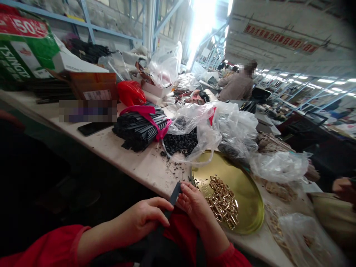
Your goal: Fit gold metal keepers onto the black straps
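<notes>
A dark grey flat strap (175,194) runs between my two hands, low in the view at the table's front edge. My right hand (196,207) pinches its upper end between thumb and fingers. My left hand (147,215) is closed around the strap lower down, index finger and thumb on either side of it. The strap's lower part drops into shadow over my lap. Just right of my right hand lies a round gold tray (250,200) with a heap of small gold metal buckles (222,200).
A bundle of black strips (139,128) tied with a pink band lies on the table (133,159). Beside it, a clear plastic bag spills small black pieces (180,142). A phone (93,128), a cardboard box (94,87) and a red bag (131,92) stand left. A co-worker's hand (343,189) shows at right.
</notes>
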